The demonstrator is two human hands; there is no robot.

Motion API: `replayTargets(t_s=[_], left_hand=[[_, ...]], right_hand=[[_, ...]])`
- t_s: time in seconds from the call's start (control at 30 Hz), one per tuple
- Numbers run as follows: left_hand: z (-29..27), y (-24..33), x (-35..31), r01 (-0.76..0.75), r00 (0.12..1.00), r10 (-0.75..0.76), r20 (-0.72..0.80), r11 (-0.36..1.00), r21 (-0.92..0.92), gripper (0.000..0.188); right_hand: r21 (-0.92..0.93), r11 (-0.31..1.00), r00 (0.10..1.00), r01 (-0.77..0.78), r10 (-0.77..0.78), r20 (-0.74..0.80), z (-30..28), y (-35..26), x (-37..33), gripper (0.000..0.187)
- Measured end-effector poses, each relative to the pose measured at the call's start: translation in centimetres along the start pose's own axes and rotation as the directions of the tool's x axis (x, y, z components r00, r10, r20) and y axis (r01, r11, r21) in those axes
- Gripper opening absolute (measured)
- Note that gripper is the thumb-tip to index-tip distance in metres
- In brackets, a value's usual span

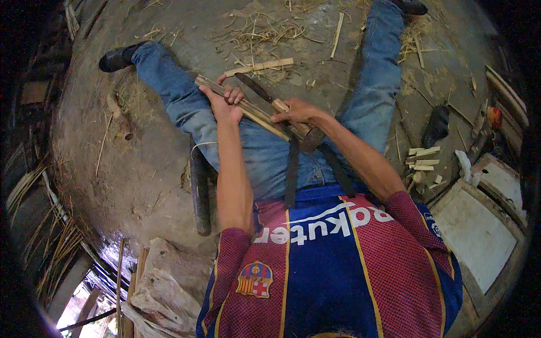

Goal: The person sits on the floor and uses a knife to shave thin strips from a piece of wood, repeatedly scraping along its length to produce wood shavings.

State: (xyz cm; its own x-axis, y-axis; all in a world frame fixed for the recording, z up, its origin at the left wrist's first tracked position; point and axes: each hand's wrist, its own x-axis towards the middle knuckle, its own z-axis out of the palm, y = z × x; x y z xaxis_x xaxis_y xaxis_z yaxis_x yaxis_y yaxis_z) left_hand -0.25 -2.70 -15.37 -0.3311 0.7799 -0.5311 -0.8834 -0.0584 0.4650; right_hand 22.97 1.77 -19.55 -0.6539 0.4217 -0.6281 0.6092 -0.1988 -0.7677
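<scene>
Head view: wooden strip (264,119) runs through left grip (226,102).

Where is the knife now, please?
In the head view, the knife is in the right hand, its dark blade just right of the left hand.

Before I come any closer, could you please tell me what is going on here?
A person is sitting on the floor with legs spread, using both bare hands. The left hand holds a long split strip that slants across the lap, and the right hand holds a knife, its blade pointing away from the body. I cannot tell whether the blade touches the strip. Thin shavings lie ahead, and short pale pieces are piled to the right.
</scene>
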Motion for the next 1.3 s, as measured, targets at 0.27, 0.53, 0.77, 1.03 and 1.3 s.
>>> replayTargets(t_s=[0.27,0.53,0.77,1.03,1.3], left_hand=[[-0.1,-0.3,0.1,-0.099,0.994,0.098,-0.055,0.995,-0.029,0.069],[0.0,-0.6,0.0,-0.085,0.988,0.090,-0.123,0.995,0.046,0.070],[0.2,-0.6,0.1,-0.090,0.994,0.093,-0.049,0.994,0.061,0.076],[-0.8,-0.6,0.0,-0.141,0.984,0.160,-0.076,0.968,0.208,0.077],[-2.3,-2.3,0.7,-0.230,0.972,0.237,0.009,0.932,0.282,0.045]], right_hand=[[0.156,0.987,0.997,0.035,-0.023,-0.080,0.0,-0.8,-1.0,0.041],[0.189,0.978,0.994,0.092,-0.077,-0.083,0.9,-1.3,-2.0,0.037],[0.176,0.967,0.972,0.185,-0.155,-0.175,1.6,0.7,-0.6,0.033],[0.280,0.952,0.897,0.121,0.016,-0.442,0.0,1.5,0.2,0.029],[0.413,0.904,0.517,0.106,0.305,-0.800,-3.4,3.4,0.1,0.029]])
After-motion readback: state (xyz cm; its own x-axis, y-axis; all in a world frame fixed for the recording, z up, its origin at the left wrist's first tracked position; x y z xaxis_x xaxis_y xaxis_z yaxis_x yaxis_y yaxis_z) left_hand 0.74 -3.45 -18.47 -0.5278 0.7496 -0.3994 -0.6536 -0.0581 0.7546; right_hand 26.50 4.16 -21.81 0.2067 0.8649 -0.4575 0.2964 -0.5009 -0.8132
